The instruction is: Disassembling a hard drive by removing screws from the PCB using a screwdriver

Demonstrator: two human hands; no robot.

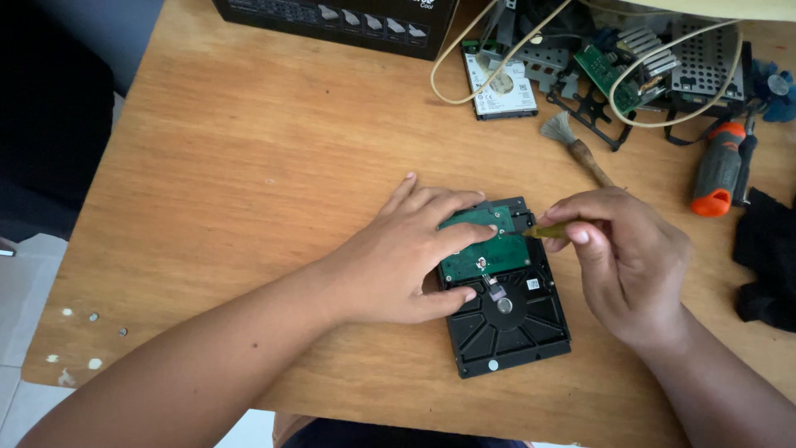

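Two bare hands work over a black hard drive (507, 319) that lies circuit-side up near the front edge of the wooden table (249, 166). The left hand (406, 257) rests flat on the drive, fingers spread narrow, index finger and thumb pressing the green circuit board (487, 257) so the drive stays put. The right hand (626, 257) is closed around a slim yellowish tool (549, 231), seemingly a small screwdriver, whose tip meets the upper right corner of the board; whether a screw sits under the tip cannot be told.

By the look of it, the work is at an early stage: the board lies flush in its place on the drive, nothing has been lifted away, and no loose screws show on the wood beside it. Freeing the board's fasteners and lifting it off would seem to remain.

Farther back, a small brush (572, 141) with a wooden handle lies just behind the right hand. To its right rests an orange-and-grey screwdriver (717, 170), and a black cloth (767, 257) sits at the table's right edge. At the far edge, a smaller drive with a white label (502, 87) lies among loose metal brackets, another green board (609, 75) and cream-coloured cables (464, 62), next to a black box (332, 21).
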